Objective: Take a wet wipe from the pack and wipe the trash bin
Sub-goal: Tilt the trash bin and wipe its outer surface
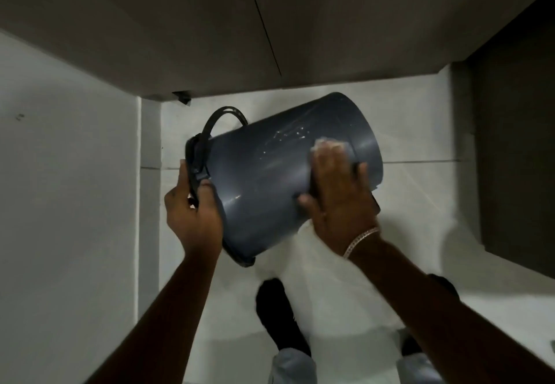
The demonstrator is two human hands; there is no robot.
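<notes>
A dark grey plastic trash bin (270, 173) is held tilted on its side above the pale tiled floor, its base pointing up and right. My left hand (192, 212) grips the rim and the black handle band at the bin's open end. My right hand (339, 191) lies flat on the bin's side wall near the base, pressing a white wet wipe (326, 143) whose edge shows past my fingertips. Wet streaks glint on the wall left of the wipe. The wipe pack is not in view.
A brown cabinet front (210, 32) runs across the top, a white wall (60, 188) stands at the left and a dark panel (516, 158) at the right. My black shoes (279, 314) stand on the floor (420, 143) below the bin.
</notes>
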